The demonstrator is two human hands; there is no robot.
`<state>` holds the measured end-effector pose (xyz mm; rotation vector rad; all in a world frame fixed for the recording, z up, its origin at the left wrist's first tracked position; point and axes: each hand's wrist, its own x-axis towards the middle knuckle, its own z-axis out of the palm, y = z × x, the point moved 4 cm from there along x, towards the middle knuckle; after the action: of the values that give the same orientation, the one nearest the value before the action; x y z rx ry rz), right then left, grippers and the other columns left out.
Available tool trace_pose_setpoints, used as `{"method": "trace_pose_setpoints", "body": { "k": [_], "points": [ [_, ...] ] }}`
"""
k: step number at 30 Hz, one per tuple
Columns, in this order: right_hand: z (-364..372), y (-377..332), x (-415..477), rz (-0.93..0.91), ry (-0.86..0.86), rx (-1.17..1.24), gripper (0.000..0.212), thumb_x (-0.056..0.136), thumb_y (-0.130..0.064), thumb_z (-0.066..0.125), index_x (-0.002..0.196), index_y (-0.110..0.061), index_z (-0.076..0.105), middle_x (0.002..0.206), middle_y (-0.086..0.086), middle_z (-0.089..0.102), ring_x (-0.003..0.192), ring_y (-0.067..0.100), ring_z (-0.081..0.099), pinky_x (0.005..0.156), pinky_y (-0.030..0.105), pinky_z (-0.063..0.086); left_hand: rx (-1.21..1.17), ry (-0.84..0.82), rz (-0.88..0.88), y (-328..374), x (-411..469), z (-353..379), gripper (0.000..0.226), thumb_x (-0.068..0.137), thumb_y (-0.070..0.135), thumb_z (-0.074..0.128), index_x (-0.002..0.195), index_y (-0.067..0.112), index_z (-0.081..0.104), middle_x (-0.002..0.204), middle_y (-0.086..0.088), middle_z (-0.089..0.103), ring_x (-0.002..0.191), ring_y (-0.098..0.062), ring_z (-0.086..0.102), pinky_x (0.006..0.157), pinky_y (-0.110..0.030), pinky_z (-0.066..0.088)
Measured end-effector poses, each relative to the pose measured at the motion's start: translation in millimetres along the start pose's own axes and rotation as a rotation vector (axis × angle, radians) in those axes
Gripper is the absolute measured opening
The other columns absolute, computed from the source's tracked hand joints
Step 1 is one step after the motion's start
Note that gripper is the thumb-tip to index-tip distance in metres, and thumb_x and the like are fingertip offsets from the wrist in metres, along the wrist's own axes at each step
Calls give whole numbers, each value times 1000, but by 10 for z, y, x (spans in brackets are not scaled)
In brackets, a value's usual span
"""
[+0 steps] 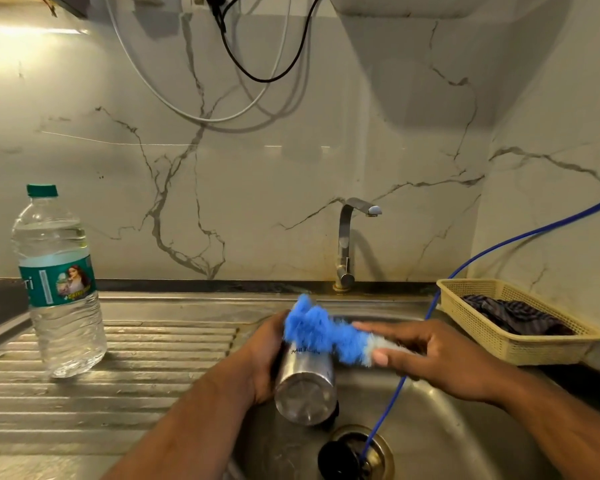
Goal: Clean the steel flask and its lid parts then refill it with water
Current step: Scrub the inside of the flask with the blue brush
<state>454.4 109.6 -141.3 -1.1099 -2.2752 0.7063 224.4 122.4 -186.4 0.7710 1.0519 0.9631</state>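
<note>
Over the sink — left hand wrapped round flask, tilted mouth-away for scrubbing; right hand closed loosely on brush — bristles at the mouth.

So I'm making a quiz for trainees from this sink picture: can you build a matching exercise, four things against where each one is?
Things:
1. steel flask
2. plastic water bottle
3. dark cloth
4. blue bottle brush

Places:
a. in the cream basket
b. in the right hand
c. standing on the ribbed drainboard
d. in the left hand, over the sink

Pairs: 1-d, 2-c, 3-a, 4-b
</note>
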Motion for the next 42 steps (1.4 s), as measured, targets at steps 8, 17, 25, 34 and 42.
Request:
{"method": "trace_pose_setpoints", "body": {
  "k": [8,17,25,34,42],
  "points": [
    [-228,-342,-161,-366,296,-88,41,90,-42,73,128,-53,64,113,-12,73,103,11,69,79,26,54,-249,26,-51,27,-33,-87,48,96,38,65,125,-1,63,96,-27,73,74,-38,75,57,-46,62],
    [-293,-194,-158,-382,307,-419,48,86,-55,66,132,-60,56,93,-18,60,87,12,60,69,33,50,-378,34,-78,25,-52,-38,44,100,35,58,113,-7,62,88,-30,73,68,-38,74,48,-44,60],
    [-288,-167,-120,-374,383,-393,47,87,-51,65,132,-61,56,93,-15,61,88,12,61,73,37,51,-274,83,-34,32,-92,-32,48,96,34,62,126,-3,60,89,-26,74,67,-35,75,55,-45,63],
    [-230,-80,-76,-388,398,-395,47,87,-44,65,132,-56,60,94,-17,57,93,9,55,78,27,45,-265,121,-39,24,-87,-66,45,100,36,58,113,-7,62,88,-30,74,65,-38,75,47,-43,60],
    [-155,-61,-26,-357,411,-347,45,87,-45,61,129,-59,59,95,-16,61,96,9,56,81,29,46,-290,112,-74,4,22,-106,50,97,42,60,120,-3,64,91,-25,75,67,-35,75,50,-44,62]
  ]
}}
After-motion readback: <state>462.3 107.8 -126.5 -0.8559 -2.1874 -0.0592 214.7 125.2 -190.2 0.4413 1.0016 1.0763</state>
